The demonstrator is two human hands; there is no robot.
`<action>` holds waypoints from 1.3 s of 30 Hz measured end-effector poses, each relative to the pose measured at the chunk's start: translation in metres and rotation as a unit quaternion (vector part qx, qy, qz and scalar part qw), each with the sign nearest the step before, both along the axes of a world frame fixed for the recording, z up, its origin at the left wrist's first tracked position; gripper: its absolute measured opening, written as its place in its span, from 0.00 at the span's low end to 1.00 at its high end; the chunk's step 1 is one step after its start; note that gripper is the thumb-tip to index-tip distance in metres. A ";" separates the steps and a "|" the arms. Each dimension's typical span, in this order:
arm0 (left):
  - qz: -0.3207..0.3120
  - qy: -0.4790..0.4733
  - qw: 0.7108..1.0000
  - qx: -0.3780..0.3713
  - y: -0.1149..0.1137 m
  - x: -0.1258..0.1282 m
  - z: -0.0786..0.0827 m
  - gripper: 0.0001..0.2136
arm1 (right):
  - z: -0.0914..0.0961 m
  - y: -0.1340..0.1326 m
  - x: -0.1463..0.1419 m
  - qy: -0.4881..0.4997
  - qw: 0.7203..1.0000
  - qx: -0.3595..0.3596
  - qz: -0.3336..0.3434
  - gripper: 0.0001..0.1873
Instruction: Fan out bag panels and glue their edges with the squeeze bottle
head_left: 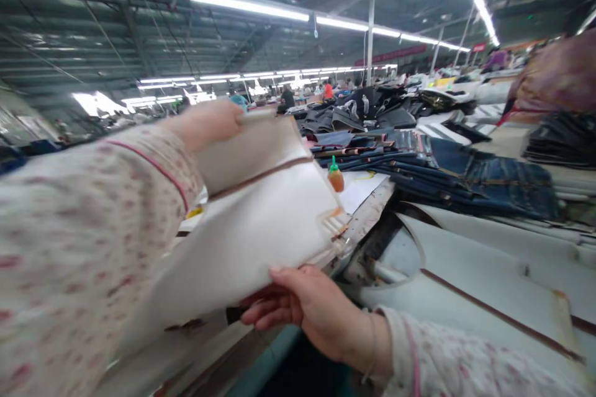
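A large white sheet (261, 217) with a brown strip across its upper part fills the middle of the view, tilted up and slightly blurred. My left hand (209, 124) is closed on its raised far edge, arm stretched across the sheet. At the near edge, my right hand (307, 301) has its thumb on top and its fingers curled underneath, gripping it. Orange-brown marks and short slots show near the sheet's right edge. What lies directly beneath it is mostly hidden.
A small orange bottle (336, 177) with a green tip stands past the sheet. Folded blue jeans (488, 177) are stacked at right, with dark garments (363, 108) behind. More white sheets with brown strips (479, 279) lie at lower right. A person's patterned sleeve (554, 77) enters at right.
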State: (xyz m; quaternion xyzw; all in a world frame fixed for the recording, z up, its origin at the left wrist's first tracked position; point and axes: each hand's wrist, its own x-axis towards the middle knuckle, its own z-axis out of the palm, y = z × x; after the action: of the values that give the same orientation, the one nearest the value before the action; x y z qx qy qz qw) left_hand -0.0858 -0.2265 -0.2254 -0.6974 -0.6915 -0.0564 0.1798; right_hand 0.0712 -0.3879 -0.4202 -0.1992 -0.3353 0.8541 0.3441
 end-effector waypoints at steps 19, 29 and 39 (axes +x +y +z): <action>0.089 0.038 0.959 -0.266 0.059 -0.073 -0.175 0.15 | -0.034 0.007 -0.017 -0.116 0.980 -0.159 0.033 0.28; 0.095 0.055 0.971 -0.210 0.048 -0.063 -0.209 0.19 | -0.052 0.006 -0.002 -0.104 0.984 -0.077 0.124 0.32; -0.075 0.052 0.950 -0.298 0.028 -0.004 -0.176 0.23 | -0.038 0.107 0.107 -0.445 0.835 0.302 -0.116 0.14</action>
State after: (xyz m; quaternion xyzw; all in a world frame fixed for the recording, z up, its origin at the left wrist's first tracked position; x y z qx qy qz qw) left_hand -0.0895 -0.1981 -0.4015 -0.7708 -0.6126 0.1750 -0.0055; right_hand 0.1784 -0.2812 -0.4579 -0.4818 -0.6677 0.4832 0.2976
